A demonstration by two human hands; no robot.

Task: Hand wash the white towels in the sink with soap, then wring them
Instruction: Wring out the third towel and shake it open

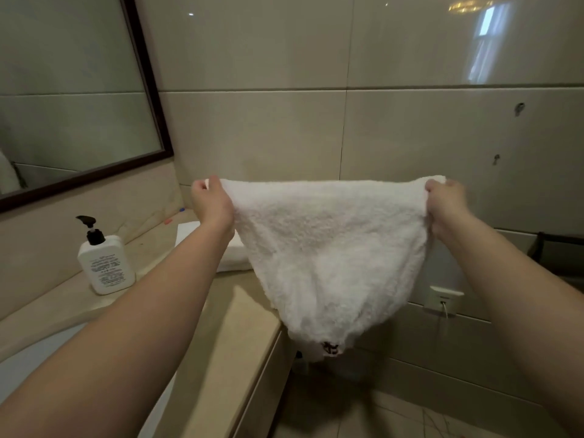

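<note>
The left hand [211, 202] and right hand [445, 202] each pinch a top corner of the white towel [328, 248], spread in the air; the soap bottle [106, 263] stands at nine o'clock, and possibly folded towels [189, 230] lie behind.

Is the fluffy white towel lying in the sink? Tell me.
No, the fluffy white towel hangs in the air, held by the left hand and right hand.

Head camera, forward-down, close, facing wall [410, 128]
</note>
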